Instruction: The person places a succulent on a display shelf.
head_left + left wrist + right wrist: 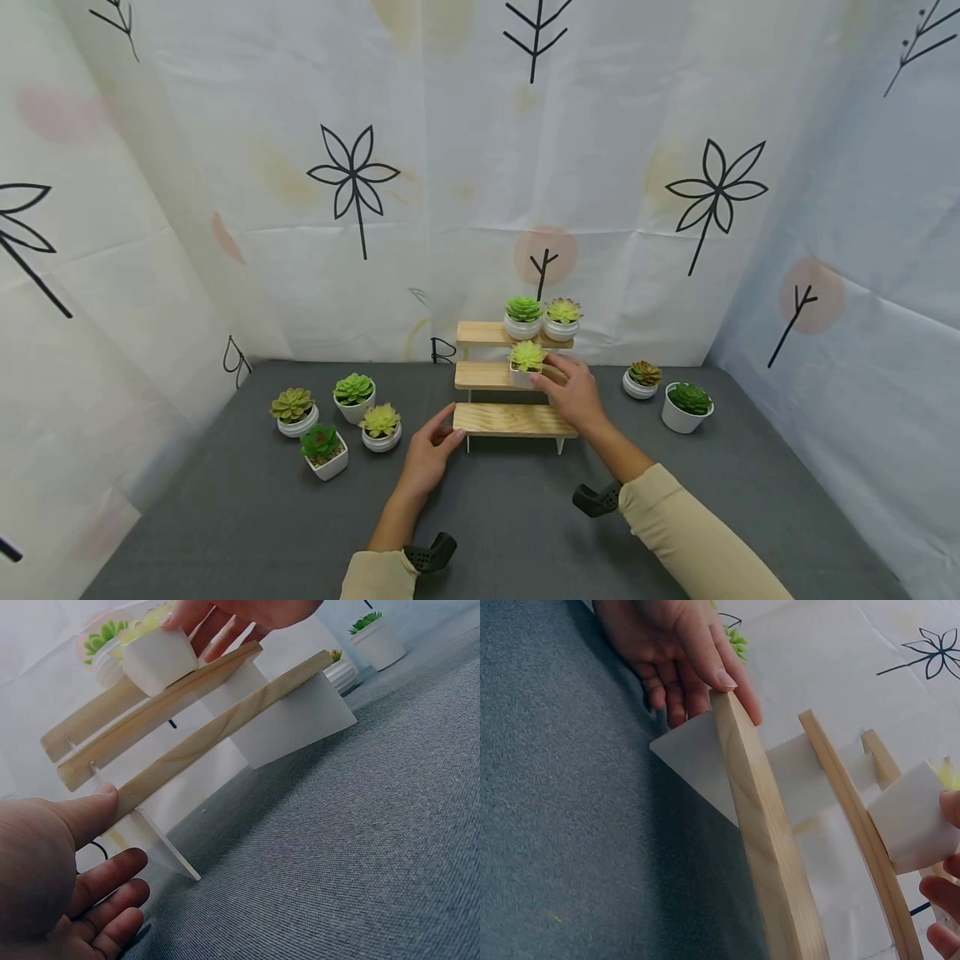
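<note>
A three-step wooden stand point(513, 421) on white side supports stands at the middle back. My right hand point(573, 392) pinches a yellow-green potted succulent point(527, 358) between thumb and fingers, its square white pot point(159, 661) right at the middle step. On the top step sit a green succulent point(522, 318) and a yellow-green one with reddish tips point(562, 320), side by side in round white pots. My left hand point(429, 454) touches the left end of the lowest step with thumb and index finger; its other fingers hang loose below, as the left wrist view shows.
Several potted succulents stand on the grey cloth left of the stand, among them a red-centred one point(325, 452) in a square pot. To the right are a brownish succulent point(642, 379) and a dark green one point(687, 408). Patterned white fabric point(465, 167) walls the back and sides.
</note>
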`<control>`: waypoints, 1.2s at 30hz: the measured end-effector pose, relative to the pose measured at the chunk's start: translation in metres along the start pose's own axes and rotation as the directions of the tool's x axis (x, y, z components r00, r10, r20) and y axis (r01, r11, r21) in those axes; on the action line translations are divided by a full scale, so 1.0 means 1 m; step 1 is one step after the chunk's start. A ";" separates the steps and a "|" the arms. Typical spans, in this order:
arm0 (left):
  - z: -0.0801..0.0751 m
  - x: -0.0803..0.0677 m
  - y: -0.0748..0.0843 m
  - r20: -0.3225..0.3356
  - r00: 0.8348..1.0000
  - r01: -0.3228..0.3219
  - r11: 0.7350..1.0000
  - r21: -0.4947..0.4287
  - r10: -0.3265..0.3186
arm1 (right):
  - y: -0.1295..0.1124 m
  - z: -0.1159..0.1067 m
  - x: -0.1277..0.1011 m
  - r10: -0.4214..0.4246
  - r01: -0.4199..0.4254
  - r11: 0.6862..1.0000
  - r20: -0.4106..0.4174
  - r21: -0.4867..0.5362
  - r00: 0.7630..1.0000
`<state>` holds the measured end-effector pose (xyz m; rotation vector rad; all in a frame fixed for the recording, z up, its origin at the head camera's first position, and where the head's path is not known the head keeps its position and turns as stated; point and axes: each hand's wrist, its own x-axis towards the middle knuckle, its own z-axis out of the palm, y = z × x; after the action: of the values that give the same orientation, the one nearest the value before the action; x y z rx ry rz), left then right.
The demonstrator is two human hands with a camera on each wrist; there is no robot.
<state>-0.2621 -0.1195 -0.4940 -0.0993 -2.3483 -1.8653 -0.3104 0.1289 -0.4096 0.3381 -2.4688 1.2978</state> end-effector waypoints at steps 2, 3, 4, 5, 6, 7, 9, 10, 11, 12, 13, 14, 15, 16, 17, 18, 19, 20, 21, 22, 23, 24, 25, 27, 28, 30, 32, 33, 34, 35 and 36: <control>0.000 -0.001 0.000 -0.001 1.000 -0.018 1.000 0.001 0.018 | 0.000 0.000 0.000 0.005 -0.005 1.000 0.007 -0.002 1.000; 0.000 -0.001 -0.001 0.000 0.999 -0.035 0.999 0.011 0.035 | 0.000 0.000 0.001 0.006 -0.006 1.000 0.011 -0.004 1.000; 0.000 -0.001 -0.001 -0.003 0.999 -0.038 0.999 0.009 0.038 | 0.000 0.000 0.001 0.009 -0.009 1.000 0.013 -0.006 1.000; 0.000 -0.001 -0.001 -0.004 0.999 -0.043 0.999 0.010 0.043 | 0.000 0.000 0.001 0.008 -0.008 1.000 0.016 -0.007 1.000; 0.000 -0.001 -0.002 -0.004 0.999 -0.045 0.999 0.008 0.045 | 0.000 0.000 0.001 0.009 -0.009 1.000 0.016 -0.005 1.000; -0.001 -0.001 -0.002 0.001 0.999 -0.045 0.999 0.005 0.045 | 0.000 0.001 0.001 0.009 -0.009 1.000 0.016 -0.005 1.000; -0.001 -0.001 -0.001 0.008 0.999 -0.032 0.999 -0.003 0.032 | 0.000 0.002 0.001 0.007 -0.007 1.000 0.014 0.000 1.000; -0.001 0.000 -0.001 0.010 1.000 -0.014 1.000 -0.013 0.014 | 0.000 0.002 0.001 0.006 -0.006 1.000 0.014 0.003 1.000; -0.001 0.000 0.000 0.013 1.000 -0.004 1.000 -0.013 0.004 | 0.000 0.003 0.001 0.007 -0.008 1.000 0.014 0.009 1.000; -0.001 0.000 0.000 0.014 1.000 0.001 1.000 -0.010 -0.001 | 0.000 0.003 0.002 0.013 -0.013 1.000 0.015 0.013 1.000; 0.000 0.000 0.000 0.014 1.000 0.007 1.000 -0.007 -0.007 | 0.000 0.004 0.002 0.015 -0.015 1.000 0.016 0.013 1.000; 0.000 0.000 0.000 0.012 1.000 0.009 1.000 -0.001 -0.009 | 0.000 0.004 0.002 0.016 -0.016 1.000 0.017 0.013 1.000; 0.000 0.000 -0.001 0.010 1.000 0.015 1.000 0.000 -0.015 | 0.000 0.005 0.002 0.020 -0.020 1.000 0.019 0.013 1.000; 0.000 0.001 -0.001 0.008 1.000 0.017 1.000 0.001 -0.017 | 0.000 0.005 0.002 0.023 -0.023 1.000 0.019 0.012 1.000; 0.000 0.001 -0.001 0.007 1.000 0.013 1.000 0.004 -0.013 | 0.000 0.005 0.003 0.027 -0.027 1.000 0.020 0.011 0.999; 0.000 0.001 -0.002 0.007 1.000 0.008 1.000 0.006 -0.008 | 0.000 0.005 0.003 0.030 -0.030 1.000 0.020 0.009 0.999; 0.000 0.001 -0.002 0.006 1.000 0.010 1.000 0.002 -0.010 | 0.000 0.005 0.003 0.029 -0.029 1.000 0.019 0.007 0.999; 0.000 0.001 -0.002 0.009 1.000 0.005 1.000 0.003 -0.005 | 0.000 0.005 0.003 0.031 -0.032 0.999 0.019 0.011 0.999; 0.000 0.001 -0.001 0.008 1.000 0.013 1.000 -0.006 -0.013 | 0.000 0.005 0.003 0.033 -0.033 0.999 0.017 0.014 0.999; 0.000 0.001 -0.001 0.008 1.000 0.013 1.000 -0.007 -0.013 | 0.000 0.005 0.003 0.029 -0.030 0.999 0.015 0.020 0.999; 0.000 0.001 -0.001 0.008 1.000 0.014 1.000 -0.010 -0.014 | 0.000 0.005 0.002 0.025 -0.026 0.999 0.012 0.024 1.000; 0.000 0.000 0.000 0.008 1.000 0.019 1.000 -0.012 -0.019 | 0.000 0.005 0.002 0.020 -0.020 0.999 0.009 0.027 1.000; 0.000 0.000 0.000 0.007 1.000 0.025 1.000 -0.018 -0.025 | 0.001 0.005 0.001 0.011 -0.012 1.000 0.006 0.029 1.000; 0.000 0.000 0.001 0.004 0.999 0.031 0.999 -0.022 -0.031 | 0.001 0.004 0.000 -0.003 0.003 0.999 -0.003 0.045 1.000; 0.000 0.000 0.001 0.007 1.000 0.024 1.000 -0.014 -0.024 | 0.002 0.004 -0.001 -0.010 0.011 0.999 -0.009 0.052 1.000; 0.000 0.000 0.001 0.008 1.000 0.025 1.000 -0.013 -0.025 | 0.003 0.003 -0.004 -0.027 0.029 0.997 -0.026 0.066 0.999; 0.000 0.000 0.001 0.012 1.000 0.026 1.000 -0.012 -0.026 | 0.004 0.001 -0.006 -0.037 0.041 0.996 -0.048 0.085 0.998; 0.000 0.000 0.001 0.014 1.000 0.025 1.000 -0.011 -0.025 | 0.005 0.001 -0.007 -0.043 0.048 0.995 -0.059 0.090 0.997; 0.000 0.001 0.001 0.017 1.000 0.025 1.000 -0.009 -0.025 | 0.006 0.000 -0.009 -0.047 0.053 0.994 -0.069 0.094 0.997; -0.001 0.000 0.001 0.017 0.999 0.028 1.000 -0.011 -0.028 | 0.007 -0.001 -0.010 -0.048 0.056 0.993 -0.079 0.101 0.996; -0.001 0.000 0.001 0.019 1.000 0.024 1.000 -0.009 -0.024 | 0.008 -0.002 -0.012 -0.046 0.056 0.993 -0.088 0.107 0.995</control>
<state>-0.2622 -0.1200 -0.4929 -0.0901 -2.3637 -1.8950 -0.3021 0.1358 -0.4189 0.3621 -2.3091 1.4001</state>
